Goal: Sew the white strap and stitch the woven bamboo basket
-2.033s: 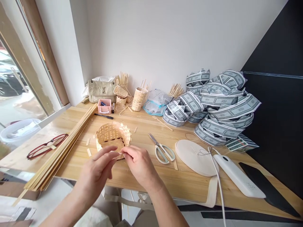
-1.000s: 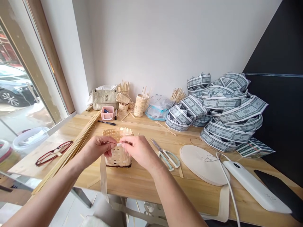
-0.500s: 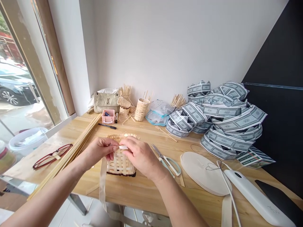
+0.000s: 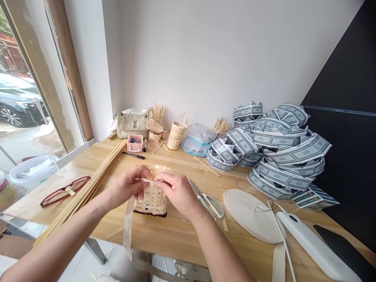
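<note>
Wood table [image 4: 190,239] against a pale wall [image 4: 205,58]; woven basket [image 4: 150,201] on it nr my edge, both my hands busy at its rim w/ a pale ribbon [image 4: 127,231].
My L hand [image 4: 129,186] pinches the ribbon btwn thumb & fingers; my R hand [image 4: 178,194] grips the same strip, thumb vs. index, so a short bit runs straight across in front of the basket's rim. Can't tell if my fingers touch the basket. Ribbon's tail hangs L of basket, down past the table edge. Scissors [image 4: 203,195] just R of basket, flat pale roll [image 4: 249,215] farther R. L of basket: bundle of thin strips [image 4: 94,182], then red-framed glasses [image 4: 62,192]. Behind basket: pink box [image 4: 135,145], beige bag [image 4: 133,127].
</note>
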Demonstrator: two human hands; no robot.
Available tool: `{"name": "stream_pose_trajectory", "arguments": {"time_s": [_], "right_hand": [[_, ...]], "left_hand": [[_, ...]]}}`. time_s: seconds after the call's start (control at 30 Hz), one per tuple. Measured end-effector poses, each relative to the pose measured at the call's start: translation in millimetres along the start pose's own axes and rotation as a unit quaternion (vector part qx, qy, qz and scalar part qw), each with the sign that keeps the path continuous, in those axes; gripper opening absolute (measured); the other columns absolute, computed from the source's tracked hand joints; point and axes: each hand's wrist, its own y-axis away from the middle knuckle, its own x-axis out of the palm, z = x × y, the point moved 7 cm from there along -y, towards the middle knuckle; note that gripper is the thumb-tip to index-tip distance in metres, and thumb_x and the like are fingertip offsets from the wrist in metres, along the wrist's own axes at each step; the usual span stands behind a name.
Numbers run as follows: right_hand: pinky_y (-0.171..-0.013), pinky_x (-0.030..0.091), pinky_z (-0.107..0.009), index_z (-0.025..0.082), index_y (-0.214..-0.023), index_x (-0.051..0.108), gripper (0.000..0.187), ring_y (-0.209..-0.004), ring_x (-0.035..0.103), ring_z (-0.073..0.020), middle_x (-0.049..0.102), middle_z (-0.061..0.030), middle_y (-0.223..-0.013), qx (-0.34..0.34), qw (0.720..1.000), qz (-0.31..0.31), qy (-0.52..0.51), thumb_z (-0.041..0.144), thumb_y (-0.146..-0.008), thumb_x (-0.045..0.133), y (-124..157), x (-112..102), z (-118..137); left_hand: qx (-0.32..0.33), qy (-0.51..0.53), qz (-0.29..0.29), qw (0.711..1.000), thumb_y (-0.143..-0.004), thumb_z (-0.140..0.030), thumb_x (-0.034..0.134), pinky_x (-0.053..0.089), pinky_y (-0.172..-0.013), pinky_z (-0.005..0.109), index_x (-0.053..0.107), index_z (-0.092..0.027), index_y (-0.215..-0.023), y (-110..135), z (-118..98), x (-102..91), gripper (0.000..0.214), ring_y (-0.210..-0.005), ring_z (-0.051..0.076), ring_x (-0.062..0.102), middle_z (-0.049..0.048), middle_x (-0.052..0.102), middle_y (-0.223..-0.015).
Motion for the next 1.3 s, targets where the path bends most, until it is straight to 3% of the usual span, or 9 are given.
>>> {"name": "stream_pose_trajectory", "arguments": {"time_s": [0.23, 0.4, 0.57, 0.67, 0.77, 0.9, 0.97, 1.13, 1.3], "right_hand": [[-0.065, 0.039, -0.020, 0.017, -0.075, 0.062, 0.015, -0.069, 0.056, -0.0118, 0.061, 0.0013, -0.073, 0.012, 1.000, 0.011, -0.016, 0.002, -0.078, 0.058, 6.5, 0.0, 0.8], [-0.067, 0.039, -0.020, 0.017, -0.074, 0.061, 0.018, -0.070, 0.056, -0.0118, 0.061, 0.0018, -0.073, 0.015, 0.999, 0.015, -0.028, 0.001, -0.078, 0.057, 11.3, 2.6, 4.0], [-0.065, 0.039, -0.019, 0.017, -0.075, 0.060, 0.017, -0.069, 0.054, -0.0108, 0.057, 0.0022, -0.071, 0.024, 0.999, 0.008, -0.040, 0.001, -0.079, 0.056, 17.0, 5.2, 6.1], [-0.065, 0.038, -0.019, 0.018, -0.077, 0.060, 0.017, -0.069, 0.053, -0.0105, 0.057, 0.0024, -0.072, 0.029, 0.999, 0.006, -0.042, 0.001, -0.079, 0.055, 20.9, 7.0, 6.4], [-0.065, 0.037, -0.019, 0.018, -0.076, 0.059, 0.016, -0.069, 0.052, -0.0105, 0.056, 0.0023, -0.072, 0.035, 0.998, 0.012, -0.042, 0.003, -0.080, 0.053, 23.4, 9.4, 6.4], [-0.062, 0.036, -0.020, 0.019, -0.075, 0.057, 0.013, -0.066, 0.051, -0.0112, 0.056, 0.0026, -0.070, 0.054, 0.998, 0.023, -0.037, 0.008, -0.081, 0.052, 24.3, 12.2, 5.1], [-0.061, 0.036, -0.021, 0.019, -0.080, 0.057, 0.013, -0.066, 0.052, -0.0115, 0.057, 0.0028, -0.070, 0.063, 0.997, 0.029, -0.037, 0.007, -0.080, 0.052, 25.1, 13.3, 4.2], [-0.063, 0.040, -0.021, 0.020, -0.087, 0.058, 0.018, -0.068, 0.056, -0.0120, 0.060, 0.0024, -0.073, 0.083, 0.995, 0.036, -0.050, 0.005, -0.078, 0.052, 32.4, 15.1, -0.3], [-0.063, 0.041, -0.021, 0.019, -0.082, 0.059, 0.014, -0.066, 0.056, -0.0121, 0.060, 0.0012, -0.073, 0.098, 0.993, 0.044, -0.052, 0.007, -0.078, 0.053, 39.3, 16.9, -3.0]], "left_hand": [[0.060, -0.159, -0.032, 0.985, -0.086, -0.032, 0.041, 0.036, -0.041, 0.016, 0.046, -0.018, -0.078, 13.4, 6.8, 1.7, 0.017, -0.040, 0.007, 0.044, -0.0073, 0.046, -0.046], [0.191, -0.208, -0.076, 0.956, -0.088, -0.021, 0.040, 0.041, -0.046, 0.016, 0.050, -0.017, -0.077, 21.9, -0.9, 3.8, 0.015, -0.045, 0.003, 0.049, 0.0006, 0.058, -0.081], [0.311, -0.219, -0.116, 0.918, -0.085, -0.010, 0.042, 0.043, -0.043, 0.013, 0.051, -0.016, -0.076, 33.5, -9.3, 7.1, 0.014, -0.044, 0.002, 0.051, 0.0018, 0.060, -0.083], [0.338, -0.229, -0.136, 0.903, -0.084, -0.006, 0.040, 0.045, -0.045, 0.012, 0.051, -0.016, -0.076, 38.0, -9.2, 6.0, 0.017, -0.046, 0.002, 0.053, 0.0037, 0.063, -0.088], [0.315, -0.217, -0.124, 0.916, -0.084, -0.009, 0.040, 0.045, -0.045, 0.013, 0.050, -0.016, -0.073, 36.9, -7.8, 6.0, 0.016, -0.045, 0.003, 0.054, 0.0040, 0.064, -0.087], [0.180, -0.161, -0.093, 0.966, -0.086, -0.020, 0.041, 0.040, -0.038, 0.013, 0.047, -0.017, -0.075, 27.1, 1.9, 6.3, 0.013, -0.040, 0.006, 0.052, -0.0029, 0.058, -0.059], [0.144, -0.130, -0.118, 0.974, -0.087, -0.025, 0.041, 0.037, -0.035, 0.013, 0.045, -0.018, -0.078, 25.4, 4.2, 2.3, 0.012, -0.038, 0.007, 0.052, -0.0056, 0.054, -0.053], [0.189, -0.093, -0.218, 0.953, -0.089, -0.026, 0.037, 0.039, -0.037, 0.015, 0.048, -0.018, -0.092, 36.6, -2.7, -18.0, 0.014, -0.044, 0.006, 0.054, -0.0001, 0.059, -0.077], [0.162, -0.160, -0.142, 0.963, -0.088, -0.023, 0.041, 0.042, -0.045, 0.016, 0.060, -0.016, -0.091, 46.1, 1.5, -15.7, 0.021, -0.049, 0.007, 0.054, 0.0003, 0.057, -0.069]]}}
